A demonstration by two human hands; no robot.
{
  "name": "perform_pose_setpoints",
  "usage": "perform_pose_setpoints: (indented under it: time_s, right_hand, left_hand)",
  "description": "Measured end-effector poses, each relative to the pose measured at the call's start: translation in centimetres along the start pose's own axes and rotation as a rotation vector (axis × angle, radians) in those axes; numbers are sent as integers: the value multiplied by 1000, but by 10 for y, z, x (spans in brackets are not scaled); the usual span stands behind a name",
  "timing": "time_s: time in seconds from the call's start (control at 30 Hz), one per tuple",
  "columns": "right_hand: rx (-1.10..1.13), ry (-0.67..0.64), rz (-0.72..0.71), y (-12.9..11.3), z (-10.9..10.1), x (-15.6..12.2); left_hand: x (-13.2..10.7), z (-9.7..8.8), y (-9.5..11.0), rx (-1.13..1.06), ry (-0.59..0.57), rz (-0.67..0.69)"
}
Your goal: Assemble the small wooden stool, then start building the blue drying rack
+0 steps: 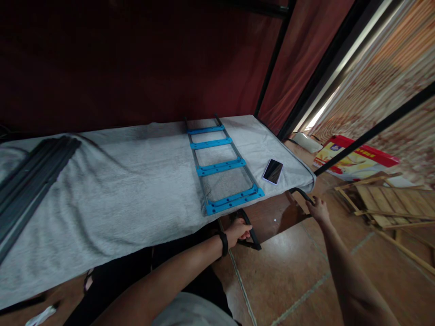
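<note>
My left hand (238, 232) is closed round a black curved bar (249, 231) just below the table's front edge. My right hand (317, 209) grips a second black curved handle (301, 194) near the table's right corner. A black band sits on my left wrist. On the grey cloth (118, 190) above my hands lies a ladder-like frame (220, 165) of grey rails with several blue crossbars. A dark phone (273, 171) rests to its right.
A bundle of black bars (30, 179) lies at the table's left end. Dark red curtains hang behind. To the right stand a red and yellow box (353, 158) and folded wooden frames (387, 203) on a tiled floor (288, 271).
</note>
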State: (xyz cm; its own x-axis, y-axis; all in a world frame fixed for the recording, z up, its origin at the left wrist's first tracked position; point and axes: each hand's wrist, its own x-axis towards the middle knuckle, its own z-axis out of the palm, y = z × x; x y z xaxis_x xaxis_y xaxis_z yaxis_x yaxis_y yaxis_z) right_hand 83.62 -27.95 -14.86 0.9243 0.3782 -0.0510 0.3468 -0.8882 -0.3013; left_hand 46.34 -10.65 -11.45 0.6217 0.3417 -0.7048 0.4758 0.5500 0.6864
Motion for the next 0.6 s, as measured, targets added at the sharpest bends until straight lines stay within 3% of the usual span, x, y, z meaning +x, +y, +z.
perform_pose_setpoints:
  time_s: [0.17,0.33,0.43,0.6]
  right_hand:
    - [-7,-36,20,1,-2,-5]
    - [-68,-44,26,-5,-5,-13]
    - [-81,8,5,-9,-8,-19]
    - [-93,115,-95,-13,-13,-32]
  left_hand:
    - [-2,-3,0,53,-39,58]
    - [-10,-8,-5,274,40,210]
    - [-20,-23,-8,521,48,352]
    - [-45,-67,-11,991,-33,620]
